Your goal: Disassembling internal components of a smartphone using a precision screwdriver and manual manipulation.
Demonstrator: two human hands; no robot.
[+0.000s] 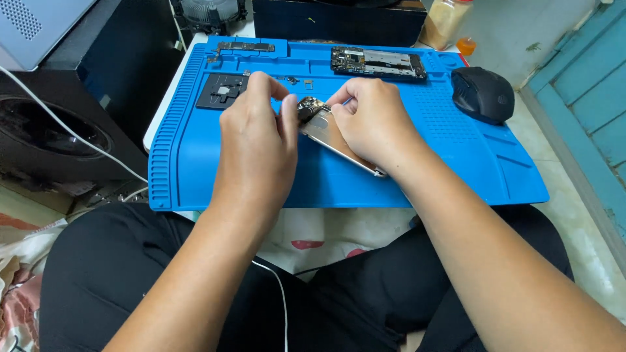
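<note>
1. Your phone body (336,138) lies tilted near the middle of the blue work mat (195,163), its long axis running from about 10 o'clock to 4 o'clock, its lower corner showing under your right wrist.
2. Your right hand (373,120) lies over the phone's upper half, fingers curled down onto its top end. Thumb and forefinger seem pinched there, though what they pinch is too small to tell.
3. Your left hand (257,140) meets it from 9 o'clock, fingers closed around a small dark part (308,108) at the phone's top edge. The two hands almost touch.
4. At 12 o'clock from the phone, in the mat's raised back strip, sits a bare circuit board (378,63). At 11 o'clock, a narrow dark board (246,46) lies in its own recess.
5. At 10 o'clock, just beyond your left knuckles, a black square frame (220,91) rests on the mat. A few tiny loose bits (300,81) lie between it and your hands.
6. At 2 o'clock a black mouse (482,94) sits on the mat's right edge, well apart from your right hand.
7. Open mat runs at 8 o'clock, up to the ribbed left rim, and at 4 o'clock toward the right corner.
8. The near edge of the mat ends just above your lap, where a white cable (280,293) crosses.
9. Past the left rim stands a dark speaker (45,130). Past the back edge stand a black box (339,23) and a jar (445,23).
</note>
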